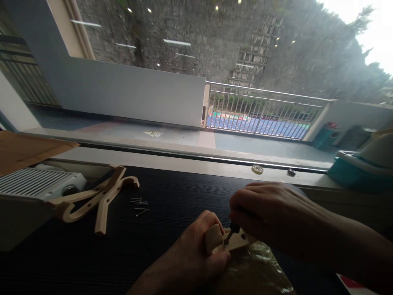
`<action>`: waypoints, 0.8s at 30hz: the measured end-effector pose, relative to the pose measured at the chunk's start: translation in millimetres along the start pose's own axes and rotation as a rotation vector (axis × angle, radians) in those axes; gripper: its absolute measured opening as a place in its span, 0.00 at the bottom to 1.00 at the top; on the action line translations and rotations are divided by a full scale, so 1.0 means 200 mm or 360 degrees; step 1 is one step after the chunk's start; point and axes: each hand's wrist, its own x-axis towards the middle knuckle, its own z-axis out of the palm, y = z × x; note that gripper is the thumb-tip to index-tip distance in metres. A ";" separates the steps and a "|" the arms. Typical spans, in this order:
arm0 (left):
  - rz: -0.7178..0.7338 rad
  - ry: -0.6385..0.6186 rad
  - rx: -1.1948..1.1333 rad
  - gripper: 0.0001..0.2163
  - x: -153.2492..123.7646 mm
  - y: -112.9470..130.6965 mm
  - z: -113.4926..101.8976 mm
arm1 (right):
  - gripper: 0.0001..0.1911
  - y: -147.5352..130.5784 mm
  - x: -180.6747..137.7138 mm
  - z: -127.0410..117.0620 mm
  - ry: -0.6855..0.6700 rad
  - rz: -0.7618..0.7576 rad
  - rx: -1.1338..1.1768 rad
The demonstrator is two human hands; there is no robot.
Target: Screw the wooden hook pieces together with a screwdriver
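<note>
My left hand [196,248] is closed around a pale wooden hook [213,238], with the thumb in front and the fingers behind. My right hand [267,207] grips a screwdriver [234,228] from above; its dark handle is mostly hidden in the fist. The slanted shaft ends at the wood beside the hook's curved end, where I cannot make out a screw head. A dark hole shows farther along the wood. Beneath both hands lies a shiny plastic-wrapped package [258,272]. Several loose screws [140,203] lie on the black table [172,192] to the left.
More wooden hook pieces [104,200] lean by an open box [24,221] holding a white slatted device [43,183]. Brown cardboard [30,150] sits above it. On the window sill [196,164] are a tape roll [257,169] and a small dark object [291,172]. A teal container [350,170] stands right.
</note>
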 end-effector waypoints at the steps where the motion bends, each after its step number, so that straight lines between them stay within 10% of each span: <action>1: -0.0004 0.0005 0.0007 0.09 0.00 0.00 0.00 | 0.12 0.00 0.00 0.00 0.0002 0.0016 -0.0012; 24: 0.0076 0.0074 0.0023 0.14 0.00 0.00 0.01 | 0.08 -0.07 -0.01 -0.07 -0.0310 -0.0241 0.0117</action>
